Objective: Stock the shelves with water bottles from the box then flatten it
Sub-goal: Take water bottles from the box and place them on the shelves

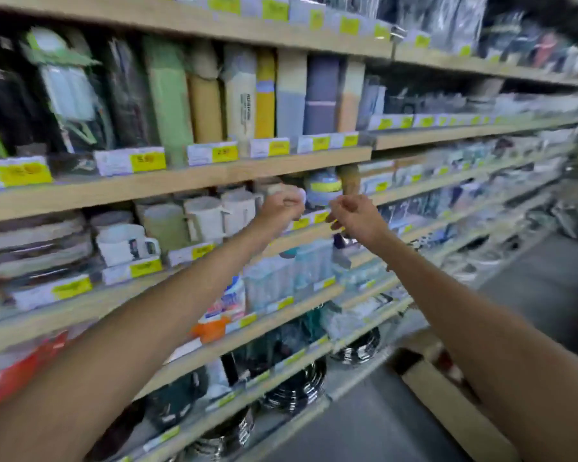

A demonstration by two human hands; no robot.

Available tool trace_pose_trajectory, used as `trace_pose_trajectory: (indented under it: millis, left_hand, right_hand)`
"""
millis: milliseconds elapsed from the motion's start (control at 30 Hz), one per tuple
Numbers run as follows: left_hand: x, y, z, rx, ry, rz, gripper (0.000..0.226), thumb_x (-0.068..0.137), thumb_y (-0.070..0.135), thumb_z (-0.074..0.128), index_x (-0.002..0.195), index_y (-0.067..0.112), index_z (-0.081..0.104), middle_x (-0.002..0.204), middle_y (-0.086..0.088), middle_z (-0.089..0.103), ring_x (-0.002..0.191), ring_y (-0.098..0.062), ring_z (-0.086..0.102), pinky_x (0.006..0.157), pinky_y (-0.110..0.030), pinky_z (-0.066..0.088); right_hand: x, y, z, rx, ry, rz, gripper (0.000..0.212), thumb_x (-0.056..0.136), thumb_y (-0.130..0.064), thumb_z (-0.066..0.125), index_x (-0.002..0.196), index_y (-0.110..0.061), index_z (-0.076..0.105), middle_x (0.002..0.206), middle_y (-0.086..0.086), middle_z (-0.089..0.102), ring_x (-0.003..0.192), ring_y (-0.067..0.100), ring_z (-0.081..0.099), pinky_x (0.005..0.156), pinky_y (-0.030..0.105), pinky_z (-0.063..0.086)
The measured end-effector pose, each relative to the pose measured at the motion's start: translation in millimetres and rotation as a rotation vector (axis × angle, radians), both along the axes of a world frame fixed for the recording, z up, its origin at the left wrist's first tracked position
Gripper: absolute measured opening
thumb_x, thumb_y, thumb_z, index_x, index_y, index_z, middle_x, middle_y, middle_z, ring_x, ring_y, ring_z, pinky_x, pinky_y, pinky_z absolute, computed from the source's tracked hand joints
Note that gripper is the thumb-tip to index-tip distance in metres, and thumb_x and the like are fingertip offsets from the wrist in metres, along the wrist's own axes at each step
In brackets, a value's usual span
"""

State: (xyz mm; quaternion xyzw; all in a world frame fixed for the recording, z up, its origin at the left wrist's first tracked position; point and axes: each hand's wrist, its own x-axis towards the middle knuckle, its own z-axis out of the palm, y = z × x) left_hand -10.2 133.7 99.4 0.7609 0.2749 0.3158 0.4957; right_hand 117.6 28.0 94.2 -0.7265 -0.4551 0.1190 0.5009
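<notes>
The fingers (289, 203) of the left hand (281, 205) are curled into a fist, raised in front of the second light wooden shelf board (181, 181) from the top. They are just right of a row of white ceramic mugs (207, 218). A pale rounded shape sits at the top edge of the knuckles, and the blur makes it impossible to tell whether the fingers grasp it.

Between the two hands, back on the shelf under that board, stands a pale blue water bottle with a yellow band (322, 190). It is upright and neither hand touches it.

The fingers (339, 208) of the right hand (356, 216) are clenched too, with nothing showing in them. Their tips are close to a yellow price label (321, 216) on the shelf edge.

Low on the right, under the right forearm, an open brown cardboard box (447, 408) stands on the grey floor (548, 288), near the foot of the shelving. Its contents are too blurred to make out.
</notes>
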Motion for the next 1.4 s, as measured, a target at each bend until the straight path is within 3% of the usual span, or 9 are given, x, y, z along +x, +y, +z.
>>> trace_pose_trajectory:
  millis: [300,467,667,767,933,1100,1233,1300,1400]
  left_hand:
    - [242,-45,-140,-0.163,0.333,-0.331,0.010,0.092,0.021,0.054,0.102,0.022,0.056,0.102,-0.003,0.063,0.072,-0.006,0.058,0.056,-0.020,0.038]
    - [371,-64,-196,-0.217,0.479,-0.472,0.005,0.093,0.017,0.052,0.090,0.020,0.055,0.086,-0.004,0.057,0.061,-0.003,0.056,0.044,-0.011,0.036]
    - [487,-97,-250,-0.210,0.622,-0.692,0.019,0.094,0.009,0.050,0.112,0.011,0.056,0.100,-0.006,0.053,0.072,-0.012,0.054,0.038,-0.003,0.032]
    - [527,-114,-271,-0.195,0.687,-0.781,0.012,0.093,0.011,0.049,0.099,0.016,0.058,0.096,-0.006,0.054,0.089,-0.018,0.054,0.049,-0.014,0.036]
    - [590,-156,-304,-0.204,0.797,-0.898,0.029,0.092,0.011,0.048,0.067,0.022,0.044,0.074,-0.001,0.049,0.087,-0.018,0.051,0.058,-0.021,0.032]
    - [649,-204,-328,-0.188,0.875,-0.979,0.032,0.092,0.012,0.047,0.064,0.024,0.039,0.070,0.005,0.045,0.082,-0.018,0.052,0.058,-0.022,0.033]
    - [706,-246,-346,-0.203,0.892,-0.975,0.017,0.094,0.006,0.045,0.101,0.010,0.060,0.079,0.001,0.050,0.065,-0.006,0.047,0.043,-0.006,0.034]
    - [736,-267,-355,-0.216,0.888,-0.962,0.032,0.093,0.006,0.046,0.124,0.003,0.054,0.089,-0.005,0.059,0.072,-0.012,0.052,0.045,-0.007,0.035]
    - [774,-292,-370,-0.262,0.898,-0.906,0.026,0.092,0.005,0.046,0.116,0.008,0.055,0.102,-0.011,0.058,0.091,-0.017,0.052,0.056,-0.015,0.033]
  right_hand:
    - [194,-81,-127,-0.232,0.176,-0.264,0.019,0.096,-0.009,0.044,0.104,-0.002,0.061,0.083,0.010,0.066,0.059,0.010,0.058,0.049,0.017,0.042]
    - [300,-111,-187,-0.332,0.289,-0.446,0.018,0.092,-0.001,0.043,0.095,-0.004,0.061,0.081,0.012,0.061,0.068,0.017,0.056,0.066,0.027,0.051]
    - [388,-150,-263,-0.499,0.420,-0.629,0.017,0.087,-0.011,0.050,0.089,-0.002,0.064,0.079,0.010,0.059,0.068,0.019,0.053,0.052,0.018,0.043]
    - [413,-167,-283,-0.475,0.513,-0.690,0.016,0.087,-0.002,0.048,0.093,0.008,0.060,0.069,0.011,0.053,0.050,0.014,0.050,0.039,0.013,0.037]
    - [455,-203,-308,-0.505,0.624,-0.762,0.021,0.090,-0.002,0.044,0.097,0.004,0.063,0.065,0.002,0.058,0.057,0.013,0.053,0.049,0.018,0.039]
    - [502,-245,-334,-0.505,0.686,-0.812,0.019,0.090,-0.008,0.048,0.100,-0.002,0.063,0.086,0.013,0.066,0.077,0.021,0.062,0.059,0.023,0.045]
    - [558,-281,-356,-0.479,0.732,-0.854,0.014,0.088,-0.008,0.048,0.094,-0.009,0.061,0.081,0.011,0.065,0.075,0.022,0.063,0.052,0.017,0.045]
    - [590,-299,-367,-0.473,0.760,-0.870,0.018,0.089,-0.009,0.048,0.099,-0.005,0.062,0.085,0.013,0.066,0.078,0.024,0.064,0.057,0.022,0.047]
    - [633,-324,-383,-0.436,0.830,-0.897,0.022,0.090,-0.009,0.047,0.109,-0.010,0.057,0.090,0.012,0.066,0.080,0.023,0.062,0.060,0.024,0.046]
